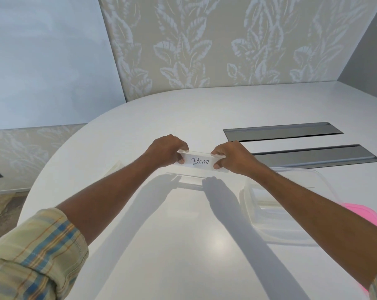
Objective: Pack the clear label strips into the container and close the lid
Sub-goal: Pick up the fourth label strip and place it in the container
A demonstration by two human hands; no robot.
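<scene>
Strip (201, 161) held clear of the table (183, 234), pinched at either end: left hand (167, 151) on the left end, right hand (231, 156) on the right, thumbs in front, fingers curled over the top edge. End grips, presumably to leave the flat face untouched and the piece steady and square for lowering. Handwritten "DEAR" on the face, turned toward the wearer and reading upright. Long axis left to right, roughly level, right end a little lower and nearer. Shadow of strip and hands on the table just below, confirming the lift. Container (291, 191), clear and open-topped, on the table to the right, beneath the right forearm, apart from the strip. Pink lid (365, 215) just beyond it at the right edge, partly hidden. Judged stage: strip in hand, not yet packed; lid off.
</scene>
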